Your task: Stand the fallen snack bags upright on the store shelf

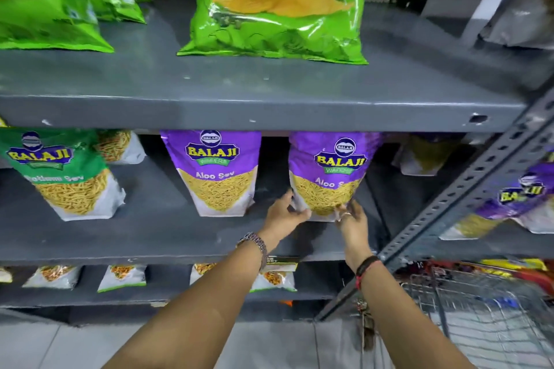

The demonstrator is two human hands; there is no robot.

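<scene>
Purple Aloo Sev bag stands on my shelf; left hand and right hand cup its base with half-curled fingers, steadying it.

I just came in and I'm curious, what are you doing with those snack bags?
A person is tidying a store shelf. Both hands, left hand and right hand, touch the bottom of a purple snack bag, which stands upright now. Another purple bag and a green bag stand beside it.
</scene>
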